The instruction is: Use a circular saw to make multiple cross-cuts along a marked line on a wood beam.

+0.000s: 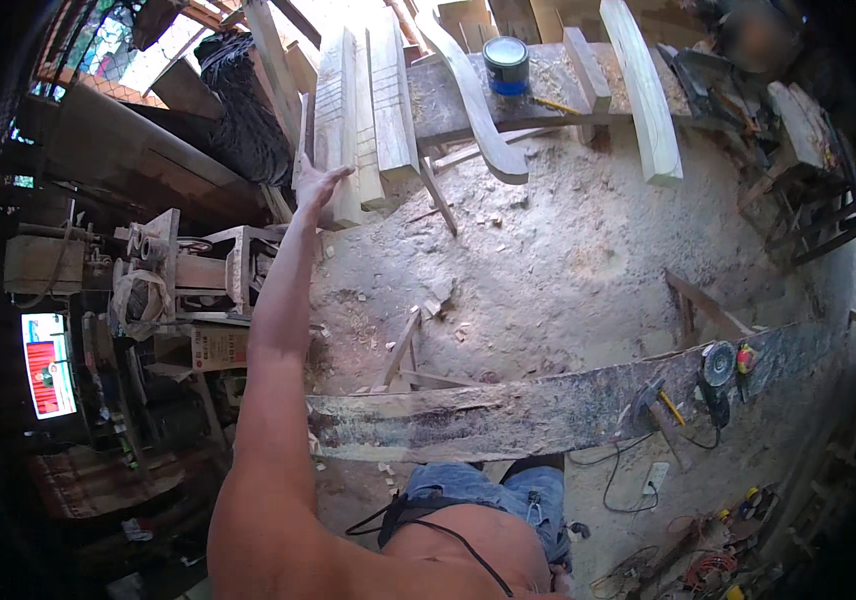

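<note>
Up at the far left end of the bench (448, 110), the left hand (320, 183) reaches out at full arm's stretch with its fingers spread, the palm flat against the lower part of a pale wooden plank (336, 110) that stands on end and leans there. Nothing is pinched; the grip is open, pressing rather than clasping. The right hand is out of view, so its state cannot be told. A tall, leaning board held this way is best steadied by keeping the palm broad against its face and low on its length, so that it cannot slide sideways along its neighbour, a second upright plank (391, 90) just beside it, whose face shows pencil or saw lines running lengthwise.

Both planks are light, freshly cut wood, squared and smooth. On the bench top behind them, rough and grey with dust, a round tin with a blue band (506, 65) stands upright, between a curved, blade-shaped piece of timber (473, 95) and a short block. A long, gently arched beam (643, 90) hangs over the right edge. Below, the floor (568, 250) is thick with sawdust and offcuts. Nearer the person, a weathered, stained board (508, 415) runs across, carrying an angle grinder (718, 365) near its right end.
</note>
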Demonstrator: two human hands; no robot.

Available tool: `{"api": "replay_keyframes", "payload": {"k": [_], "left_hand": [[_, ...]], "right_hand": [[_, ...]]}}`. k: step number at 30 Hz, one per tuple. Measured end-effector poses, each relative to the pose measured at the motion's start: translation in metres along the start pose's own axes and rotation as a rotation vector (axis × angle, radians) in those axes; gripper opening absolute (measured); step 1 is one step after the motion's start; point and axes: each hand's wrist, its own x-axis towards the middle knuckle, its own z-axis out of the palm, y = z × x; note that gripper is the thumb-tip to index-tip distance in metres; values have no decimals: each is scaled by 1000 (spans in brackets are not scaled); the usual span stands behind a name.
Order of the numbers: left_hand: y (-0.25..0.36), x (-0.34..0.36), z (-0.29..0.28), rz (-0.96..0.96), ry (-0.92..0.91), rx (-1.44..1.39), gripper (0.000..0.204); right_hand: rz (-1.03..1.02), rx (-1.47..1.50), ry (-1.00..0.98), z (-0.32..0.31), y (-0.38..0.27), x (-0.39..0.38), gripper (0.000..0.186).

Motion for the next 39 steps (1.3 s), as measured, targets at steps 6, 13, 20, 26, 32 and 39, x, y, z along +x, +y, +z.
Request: {"api": "replay_keyframes", "payload": {"k": [6, 13, 20, 26, 32, 39], "left_hand": [[-38, -69, -48, -452, 264, -942, 91], [-26, -141, -26, -5, 73, -115, 98], [-1, -124, -23, -34, 16, -201, 77], [-17, -87, -25, 105, -6, -193, 109], [-36, -62, -24, 282, -91, -75, 85], [42, -39, -24, 163, 303, 737, 108]], "right_hand": [[56, 72, -31, -41, 10, -5, 21], [100, 107, -51, -78, -11, 9, 20], [98, 106, -146, -103, -48, 20, 21], [71, 82, -202, -111, -84, 20, 23], [39, 7, -133, -111, -97, 28, 22], [40, 265, -110, -94, -108, -9, 21]]}}
